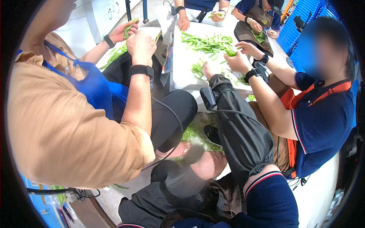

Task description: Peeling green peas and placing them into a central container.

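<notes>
My right hand [211,69] reaches over the near part of a white table [182,80], at the end of a black sleeve cover with a wrist device. It touches or nearly touches a small heap of green bean pods [197,67]; its fingertips are hidden. Farther back on the same table lies a larger heap of green pods [212,43]. Down by my lap, my left hand [209,165] shows with its back upward, partly blurred. Whether it holds anything is hidden.
To the left, a co-worker's hands [139,42] hold a green pod. A co-worker on the right has pods in their hands [238,58]. Two more people work at the far side. Green scraps [189,132] litter the floor. Blue crates [299,25] stand at the back right.
</notes>
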Action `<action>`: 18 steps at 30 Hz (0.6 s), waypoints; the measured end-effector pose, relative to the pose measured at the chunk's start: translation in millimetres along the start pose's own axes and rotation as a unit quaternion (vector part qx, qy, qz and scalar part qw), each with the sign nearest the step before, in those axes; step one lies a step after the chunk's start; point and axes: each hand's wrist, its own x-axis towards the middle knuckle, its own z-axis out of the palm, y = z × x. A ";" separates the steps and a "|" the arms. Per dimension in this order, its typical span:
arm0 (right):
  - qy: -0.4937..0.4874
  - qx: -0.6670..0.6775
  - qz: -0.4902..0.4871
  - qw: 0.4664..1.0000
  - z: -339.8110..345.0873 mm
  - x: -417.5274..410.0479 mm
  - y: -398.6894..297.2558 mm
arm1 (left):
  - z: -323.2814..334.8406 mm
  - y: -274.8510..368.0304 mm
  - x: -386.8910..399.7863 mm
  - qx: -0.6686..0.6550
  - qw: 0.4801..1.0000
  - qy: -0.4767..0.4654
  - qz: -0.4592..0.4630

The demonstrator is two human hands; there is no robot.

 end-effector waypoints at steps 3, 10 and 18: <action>-0.186 -0.153 -0.085 0.967 -64.6 25.7 -27.2 | -7.0 2.7 2.7 -0.036 0.999 -0.001 0.012; -0.198 0.015 -0.037 0.979 -217.6 -45.3 -143.4 | -46.5 -4.4 19.9 0.028 0.940 -0.087 -0.328; -0.049 0.069 -0.062 0.994 -365.2 -222.9 -88.0 | -59.6 13.0 24.7 -0.489 0.767 0.105 -0.401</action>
